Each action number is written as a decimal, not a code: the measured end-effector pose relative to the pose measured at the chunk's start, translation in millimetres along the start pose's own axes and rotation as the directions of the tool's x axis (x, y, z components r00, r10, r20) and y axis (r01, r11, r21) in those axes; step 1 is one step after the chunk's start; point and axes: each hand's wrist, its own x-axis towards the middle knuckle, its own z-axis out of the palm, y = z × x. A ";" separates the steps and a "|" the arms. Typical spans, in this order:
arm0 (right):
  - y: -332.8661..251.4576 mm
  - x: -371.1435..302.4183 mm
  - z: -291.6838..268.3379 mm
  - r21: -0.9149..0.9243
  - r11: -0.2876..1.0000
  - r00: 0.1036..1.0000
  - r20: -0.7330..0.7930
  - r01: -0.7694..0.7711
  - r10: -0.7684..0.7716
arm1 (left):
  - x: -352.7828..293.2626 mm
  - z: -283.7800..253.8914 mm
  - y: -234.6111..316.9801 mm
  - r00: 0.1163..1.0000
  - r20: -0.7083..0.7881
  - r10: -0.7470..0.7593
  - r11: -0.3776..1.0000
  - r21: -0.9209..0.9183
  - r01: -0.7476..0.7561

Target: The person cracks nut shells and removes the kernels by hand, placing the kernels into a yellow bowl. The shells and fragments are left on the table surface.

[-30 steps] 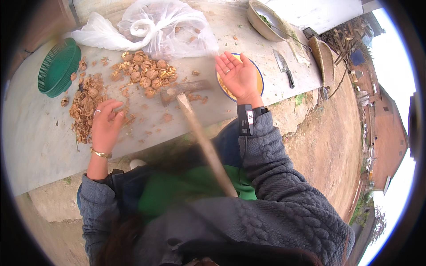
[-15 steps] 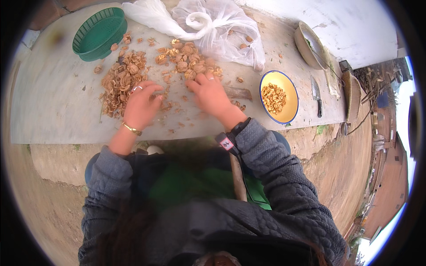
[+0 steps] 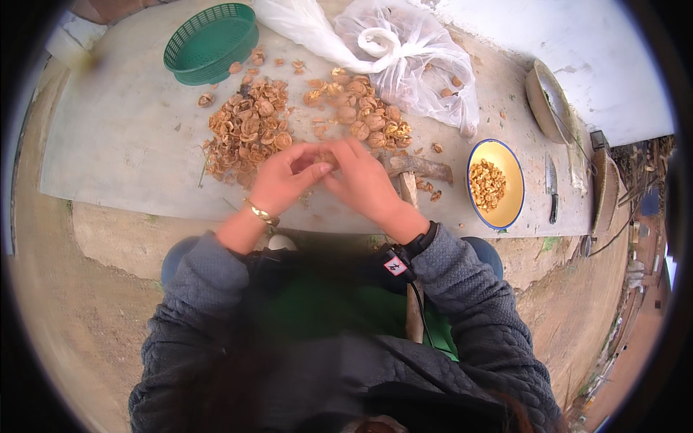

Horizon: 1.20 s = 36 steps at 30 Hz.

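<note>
Grey stone desk point(image 3: 123, 144) across upper frame, edge nearest the body. Clear plastic bag point(image 3: 404, 50) crumpled at far middle, knotted, a few nuts inside. Green mesh basket point(image 3: 209, 40) at far left of desk, well apart from both hands. Broad heap of broken walnut shells point(image 3: 242, 137) left of centre, just beyond left hand. Smaller pile of whole walnuts point(image 3: 361, 112) between shell heap and bag, just beyond right hand. Yellow enamel bowl with blue rim point(image 3: 505, 209) at right, holding picked kernels point(image 3: 487, 184); near right hand, not touching. Metal dish point(image 3: 548, 97) further right at desk edge. Knife point(image 3: 552, 189) flat on desk just right of bowl. Wooden hammer point(image 3: 411, 180) with head on desk beside right hand, handle running down under right forearm.

Left hand point(image 3: 281, 180) and right hand point(image 3: 364, 180) together at desk centre, fingertips meeting. Fingers point(image 3: 317, 169) of both closed around one small walnut piece point(image 3: 326, 157), mostly hidden between them, held just above desk at near edge of the two piles. Bracelet on left wrist, dark band on right wrist.
</note>
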 end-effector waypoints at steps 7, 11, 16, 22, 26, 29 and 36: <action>14.9 1.2 -2.6 0.464 0.878 0.993 0.080 -0.116 0.089 | -0.5 -11.3 3.9 0.992 0.050 -0.115 0.983 -0.138 0.121; 11.6 0.0 -8.3 0.267 0.963 0.998 0.049 0.031 -0.045 | -0.7 -13.1 3.2 0.985 0.053 -0.162 0.969 -0.179 0.169; 0.5 -5.1 -4.5 -0.022 0.997 0.995 0.062 0.080 -0.079 | -1.3 -9.0 -0.8 0.988 0.009 -0.157 0.937 -0.314 0.152; 6.9 -5.6 2.0 0.008 0.997 0.997 0.011 0.071 -0.072 | -1.1 -7.9 -3.8 0.980 0.006 -0.197 0.935 -0.302 0.189; 11.6 -4.5 4.1 0.032 0.994 0.993 -0.053 0.109 -0.107 | -0.8 -8.6 -3.4 0.976 -0.001 -0.216 0.919 -0.337 0.203; 15.4 -1.9 2.0 0.445 0.847 0.957 0.138 -0.290 0.255 | 0.7 -10.3 -1.7 0.961 0.029 -0.274 0.868 -0.423 0.260; 9.5 0.1 2.5 0.607 0.726 0.945 0.234 -0.324 0.227 | 2.3 -5.2 -2.7 0.950 0.060 -0.306 0.856 -0.420 0.302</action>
